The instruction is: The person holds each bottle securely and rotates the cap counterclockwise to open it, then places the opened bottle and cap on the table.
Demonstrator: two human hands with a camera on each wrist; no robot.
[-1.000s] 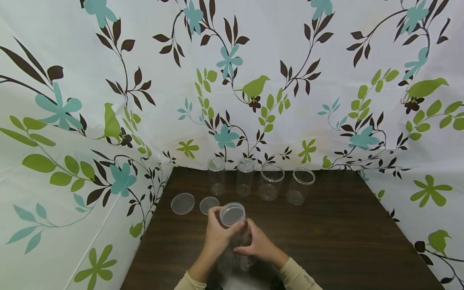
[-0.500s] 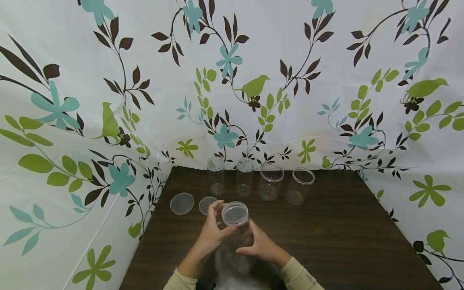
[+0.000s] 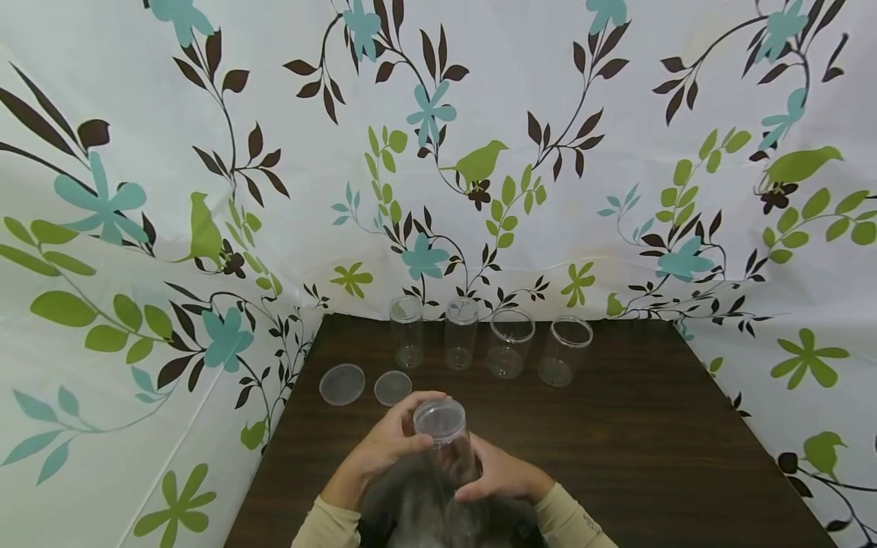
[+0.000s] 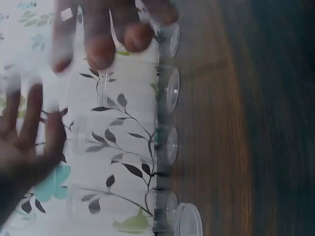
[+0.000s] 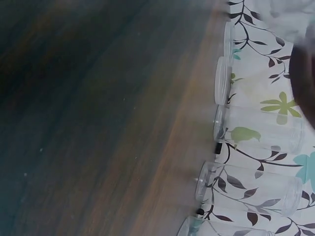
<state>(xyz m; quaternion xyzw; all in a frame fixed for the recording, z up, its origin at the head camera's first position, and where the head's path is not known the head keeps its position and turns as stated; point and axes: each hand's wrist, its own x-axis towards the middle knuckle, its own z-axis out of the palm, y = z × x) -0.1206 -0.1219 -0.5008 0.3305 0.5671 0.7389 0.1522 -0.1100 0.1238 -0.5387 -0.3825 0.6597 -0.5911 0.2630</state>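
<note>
Scanning from the left, we find a large lid (image 3: 342,384) and a small lid (image 3: 393,388) flat on the table (image 3: 651,426), then the left hand (image 3: 384,444) pinching the cap (image 3: 439,419) of the held jar (image 3: 459,462), which leans slightly. Beyond stand 2 narrow jars (image 3: 407,336); next, the right hand (image 3: 503,472) curls round the held jar's body; 2 wide jars (image 3: 510,342) stand farthest right. We can't tell whether the held jar's base touches anything. A sideways push on the cap, with the lower grip loose, could make it slip, we judge. Against 0.5 s ago, our left fingers, then spread, wrap the cap's far side, and the top sits lower.
</note>
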